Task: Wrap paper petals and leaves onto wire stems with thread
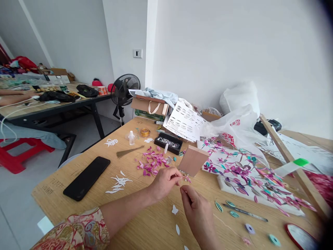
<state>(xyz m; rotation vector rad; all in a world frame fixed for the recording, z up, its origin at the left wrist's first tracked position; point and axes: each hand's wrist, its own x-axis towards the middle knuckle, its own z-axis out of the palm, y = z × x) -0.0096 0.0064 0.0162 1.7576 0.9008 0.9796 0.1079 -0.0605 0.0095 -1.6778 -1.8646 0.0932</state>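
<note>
1. Presently, in the head view, the petal [186,180] is at the left fingertips, above the table [145,225] and just in front of the block [193,161].
2. Petal axis: the long axis runs roughly sideways, with the free end pointing right and slightly down toward the near side.
3. Left hand [166,183]: thumb and forefinger are closed in a pinch on the petal.
4. Right hand [197,207]: thumb and forefinger are closed together just below the petal; whether anything lies between them cannot be told.
5. Thread [227,225]: a fine line extends from beside the right wrist, rightward and nearer, to the pink piece [246,240].
6. Far side: the block stands close beyond the fingertips and limits room there. The pink pile [152,161] lies beyond the left hand.
7. Left side: the phone [87,177] lies diagonally near the table's left edge. White cutouts [119,182] lie between the phone and the left forearm.
8. Right side: a narrow bare strip separates the right hand from the green leaf [218,207] and pen [247,212]. The floral sheet [234,166] occupies the area beyond.
9. Near side: bare wood opens between the forearms, with the white shape [174,209] beside the right hand.
</note>
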